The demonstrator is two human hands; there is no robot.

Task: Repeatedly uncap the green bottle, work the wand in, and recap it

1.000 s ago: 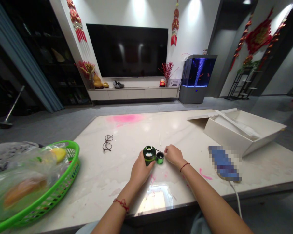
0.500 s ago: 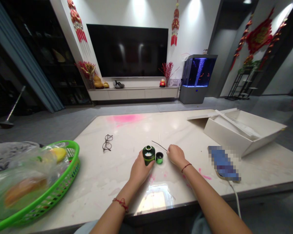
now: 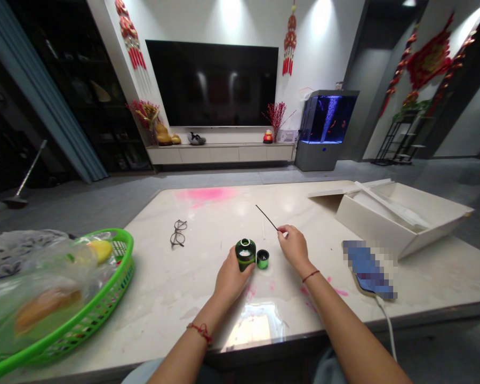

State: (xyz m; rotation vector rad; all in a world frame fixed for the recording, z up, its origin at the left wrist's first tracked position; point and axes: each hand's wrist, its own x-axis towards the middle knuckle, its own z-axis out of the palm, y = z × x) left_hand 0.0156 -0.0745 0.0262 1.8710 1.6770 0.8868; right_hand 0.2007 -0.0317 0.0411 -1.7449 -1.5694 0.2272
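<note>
My left hand [image 3: 232, 274] is wrapped round a dark green bottle [image 3: 245, 256] that stands upright on the table, its mouth uncapped. Right beside the bottle sits a small green cap [image 3: 263, 260] with its dark hollow side up. Between the fingertips of my right hand [image 3: 294, 246] is one end of a thin black stick [image 3: 266, 217], which slants up and to the left above the table. A thin, pale, clear-looking strip [image 3: 263, 229] lies on the tabletop behind the cap.
Eyeglasses [image 3: 178, 233] lie left of the bottle. A green basket [image 3: 122, 277] with bagged food fills the table's left side. At the right are an open white box [image 3: 400, 234] and a phone [image 3: 368, 269] with a cable. Pink stains [image 3: 208, 193] mark the white table [image 3: 152, 298].
My right hand has lifted slightly away from the table with the black stick, whose far tip has risen. My left hand stays round the bottle. The view has shifted a little.
</note>
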